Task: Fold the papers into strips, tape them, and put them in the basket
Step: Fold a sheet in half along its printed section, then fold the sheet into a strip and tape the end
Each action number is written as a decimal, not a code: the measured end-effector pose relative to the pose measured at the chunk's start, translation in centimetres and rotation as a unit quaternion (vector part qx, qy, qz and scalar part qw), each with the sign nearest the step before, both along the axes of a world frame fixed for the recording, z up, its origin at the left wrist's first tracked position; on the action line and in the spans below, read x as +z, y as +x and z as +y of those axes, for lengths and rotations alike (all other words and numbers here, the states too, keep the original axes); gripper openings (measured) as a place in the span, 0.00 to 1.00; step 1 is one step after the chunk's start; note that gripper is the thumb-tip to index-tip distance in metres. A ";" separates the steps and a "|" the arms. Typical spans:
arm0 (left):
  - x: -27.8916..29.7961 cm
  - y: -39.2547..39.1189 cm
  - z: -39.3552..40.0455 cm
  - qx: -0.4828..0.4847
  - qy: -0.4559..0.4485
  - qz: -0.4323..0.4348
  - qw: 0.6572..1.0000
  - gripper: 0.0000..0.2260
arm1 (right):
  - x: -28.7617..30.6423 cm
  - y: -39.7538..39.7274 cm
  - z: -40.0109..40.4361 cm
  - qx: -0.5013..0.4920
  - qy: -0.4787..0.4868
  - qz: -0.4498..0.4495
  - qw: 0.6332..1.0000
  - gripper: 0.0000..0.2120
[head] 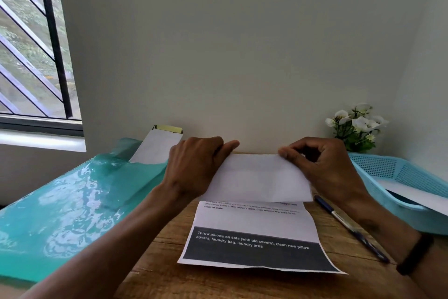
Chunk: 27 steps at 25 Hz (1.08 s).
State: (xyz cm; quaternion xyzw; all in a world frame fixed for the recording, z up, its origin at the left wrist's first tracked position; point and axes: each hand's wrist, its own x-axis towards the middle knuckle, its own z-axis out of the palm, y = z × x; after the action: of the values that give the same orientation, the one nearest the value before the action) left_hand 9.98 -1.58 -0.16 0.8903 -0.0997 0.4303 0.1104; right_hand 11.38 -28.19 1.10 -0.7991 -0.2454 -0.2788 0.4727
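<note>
A printed white paper lies on the wooden table, its far part folded over toward me so the blank back shows. My left hand pinches the left side of the folded flap. At the flap's upper right corner my right hand pinches the paper between thumb and fingers. The light blue perforated basket stands at the right, with a white sheet inside it.
A blue pen lies on the table right of the paper, under my right forearm. A teal plastic cover takes up the left side. A white pad with a yellow top leans on the wall. White flowers stand behind the basket.
</note>
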 end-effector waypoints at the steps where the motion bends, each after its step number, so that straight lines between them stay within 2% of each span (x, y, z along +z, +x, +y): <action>1: 0.1 0.1 0.1 0.000 -0.016 0.009 1.000 0.28 | 0.0 0.0 0.0 0.003 0.019 0.017 1.000 0.06; 6: 0.0 0.6 0.9 -0.028 -0.109 0.039 0.993 0.31 | -0.1 0.8 -1.0 -0.021 0.047 0.084 0.995 0.10; 9: -0.6 0.9 0.8 -0.057 -0.138 0.050 0.988 0.31 | -0.2 1.0 -1.5 0.047 0.105 0.191 0.975 0.15; 12: -0.9 0.9 0.7 -0.039 -0.135 0.051 0.989 0.29 | 0.0 0.9 -1.8 0.129 0.146 0.287 0.938 0.21; 14: -1.2 0.8 0.5 -0.021 -0.093 0.025 0.995 0.24 | -0.3 1.2 -1.9 0.105 0.129 0.289 0.943 0.19; 16: -2.0 0.6 -0.2 -0.075 -0.034 0.028 0.996 0.18 | -1.3 1.8 -2.1 0.030 0.061 0.261 0.963 0.14; 17: -2.5 0.3 -0.9 -0.124 -0.002 0.061 0.990 0.18 | -1.8 2.1 -2.2 -0.018 0.004 0.238 0.971 0.13; 19: -3.4 -0.6 -2.7 -0.193 0.047 0.191 0.961 0.22 | -2.5 2.4 -2.1 -0.095 -0.106 0.198 0.970 0.13; 21: -4.2 -1.1 -3.9 -0.198 0.082 0.300 0.929 0.26 | -2.7 1.9 -1.4 -0.138 -0.220 0.145 0.955 0.15; 22: -4.5 -1.2 -4.3 -0.190 0.093 0.328 0.921 0.27 | -2.8 1.4 -0.7 -0.144 -0.284 0.103 0.942 0.15; 24: -5.0 -1.2 -4.4 -0.160 0.104 0.366 0.911 0.28 | -3.0 0.3 1.1 -0.092 -0.352 0.044 0.930 0.15; 27: -5.2 -0.8 -4.3 -0.120 0.116 0.409 0.897 0.29 | -4.1 -0.8 3.2 0.013 -0.426 0.094 0.900 0.21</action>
State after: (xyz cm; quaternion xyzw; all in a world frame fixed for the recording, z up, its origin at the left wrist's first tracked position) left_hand 9.20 -5.91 -5.33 0.9757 -0.2006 -0.0026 0.0885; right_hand 10.56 -24.99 -3.02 -0.9434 -0.3052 -0.0651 0.1120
